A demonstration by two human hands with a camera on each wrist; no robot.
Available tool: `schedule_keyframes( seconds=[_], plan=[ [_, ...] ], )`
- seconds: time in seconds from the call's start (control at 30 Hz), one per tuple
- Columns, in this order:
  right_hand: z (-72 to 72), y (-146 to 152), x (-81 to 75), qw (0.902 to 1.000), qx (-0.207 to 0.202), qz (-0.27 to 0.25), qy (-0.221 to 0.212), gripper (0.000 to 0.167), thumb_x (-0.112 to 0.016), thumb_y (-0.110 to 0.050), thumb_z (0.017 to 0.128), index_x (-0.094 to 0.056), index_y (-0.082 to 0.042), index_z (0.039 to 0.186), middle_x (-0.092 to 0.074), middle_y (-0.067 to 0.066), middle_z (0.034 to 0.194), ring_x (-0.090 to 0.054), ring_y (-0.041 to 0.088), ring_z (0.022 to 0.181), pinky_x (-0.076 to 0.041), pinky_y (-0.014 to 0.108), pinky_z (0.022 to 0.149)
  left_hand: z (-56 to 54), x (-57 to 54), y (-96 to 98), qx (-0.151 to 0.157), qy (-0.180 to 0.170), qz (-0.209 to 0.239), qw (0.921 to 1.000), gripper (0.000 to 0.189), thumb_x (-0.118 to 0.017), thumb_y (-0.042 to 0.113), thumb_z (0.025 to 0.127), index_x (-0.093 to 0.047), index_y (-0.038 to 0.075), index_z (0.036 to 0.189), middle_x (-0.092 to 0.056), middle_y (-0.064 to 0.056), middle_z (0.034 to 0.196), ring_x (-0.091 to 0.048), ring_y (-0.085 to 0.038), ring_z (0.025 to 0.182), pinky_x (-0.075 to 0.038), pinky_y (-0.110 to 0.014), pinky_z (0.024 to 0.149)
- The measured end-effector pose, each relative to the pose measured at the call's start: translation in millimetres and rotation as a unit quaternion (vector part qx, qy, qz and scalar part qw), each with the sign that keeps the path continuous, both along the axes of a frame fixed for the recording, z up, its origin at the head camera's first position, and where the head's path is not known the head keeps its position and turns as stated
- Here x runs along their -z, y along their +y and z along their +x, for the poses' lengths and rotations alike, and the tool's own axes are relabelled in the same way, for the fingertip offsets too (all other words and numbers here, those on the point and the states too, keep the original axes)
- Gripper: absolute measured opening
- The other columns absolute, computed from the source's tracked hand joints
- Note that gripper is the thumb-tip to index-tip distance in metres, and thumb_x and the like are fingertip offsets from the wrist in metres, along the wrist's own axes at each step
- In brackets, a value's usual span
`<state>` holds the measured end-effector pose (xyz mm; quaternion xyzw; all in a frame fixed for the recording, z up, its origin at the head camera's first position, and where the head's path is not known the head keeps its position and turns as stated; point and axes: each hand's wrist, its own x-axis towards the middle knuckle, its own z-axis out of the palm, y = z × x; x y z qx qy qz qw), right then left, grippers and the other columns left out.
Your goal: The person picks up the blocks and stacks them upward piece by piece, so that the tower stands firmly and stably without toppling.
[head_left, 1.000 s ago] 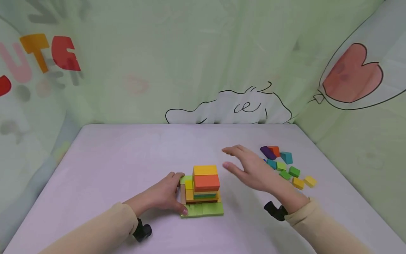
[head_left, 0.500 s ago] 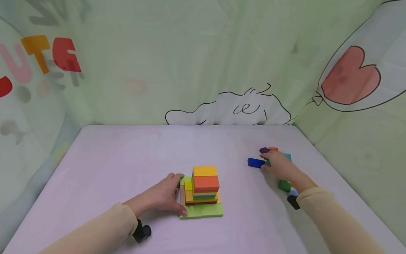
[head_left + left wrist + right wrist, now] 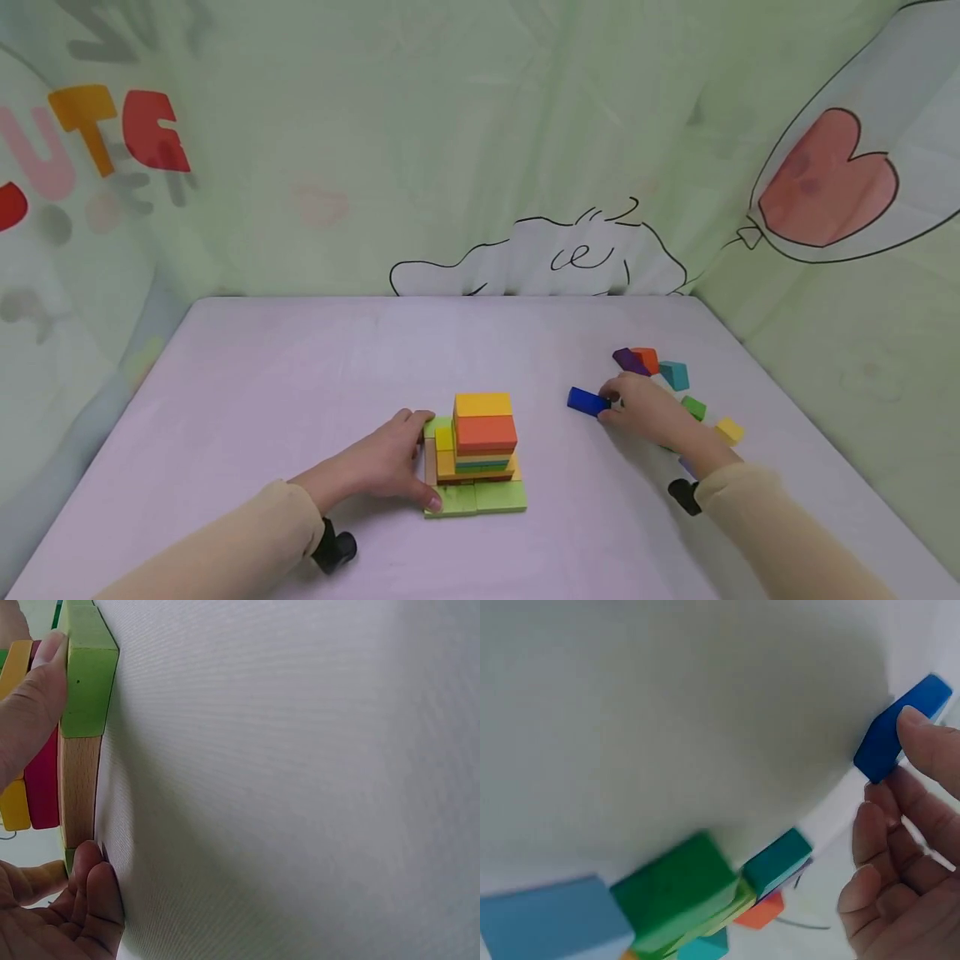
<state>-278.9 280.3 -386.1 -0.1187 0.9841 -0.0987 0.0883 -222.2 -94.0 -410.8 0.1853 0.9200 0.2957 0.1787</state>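
Observation:
A layered structure of wooden blocks (image 3: 486, 433) stands on the table, with a flat green base and orange and yellow blocks on top. My left hand (image 3: 390, 458) holds its left side, thumb at the front green block (image 3: 91, 682) and fingers at the back corner. Between them, in the left wrist view, runs a plain wood block (image 3: 79, 787). To the right, my right hand (image 3: 645, 408) pinches a long blue block (image 3: 587, 402) at one end, between thumb and fingers. The right wrist view shows the blue block low over or on the table; I cannot tell which.
Several loose blocks lie at the right, among them a purple block (image 3: 630, 360), a teal block (image 3: 675, 375), a green block (image 3: 693, 407) and a yellow block (image 3: 729, 431). Part of this group is hidden behind my right hand. A printed cloth (image 3: 300, 167) rises behind the table.
My right hand has gone from beside the structure to the loose blocks and taken hold of the blue block, which has shifted left and slightly nearer. The left hand stays put.

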Motion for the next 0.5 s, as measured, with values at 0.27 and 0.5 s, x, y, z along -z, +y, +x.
schedule_keyframes(
  seconds=[0.27, 0.5],
  plan=[
    [13.2, -8.0, 2.4, 0.9999, 0.007, 0.003, 0.015, 0.039, -0.078, -0.019, 0.091, -0.068, 0.006, 0.119, -0.069, 0.016, 0.101, -0.066, 0.025, 0.088, -0.062, 0.043, 0.083, 0.9, 5.2, -2.1, 0.004, -0.003, 0.006, 1.0, 0.118, -0.099, 0.041, 0.061, -0.037, 0.0, 0.153, -0.055, -0.012, 0.123, -0.056, -0.02, 0.104, -0.054, -0.044, 0.102],
    [10.1, 34.3, -31.3, 0.9972, 0.029, -0.038, 0.057, 0.034, -0.064, -0.012, 0.1, -0.063, 0.013, 0.124, -0.07, 0.024, 0.106, -0.061, 0.027, 0.084, -0.059, 0.047, 0.08, 0.4, 2.6, -1.2, 0.008, -0.003, 0.001, 1.0, 0.119, -0.098, 0.042, 0.063, -0.034, 0.001, 0.155, -0.054, -0.012, 0.126, -0.056, -0.02, 0.107, -0.053, -0.045, 0.104]
  ],
)
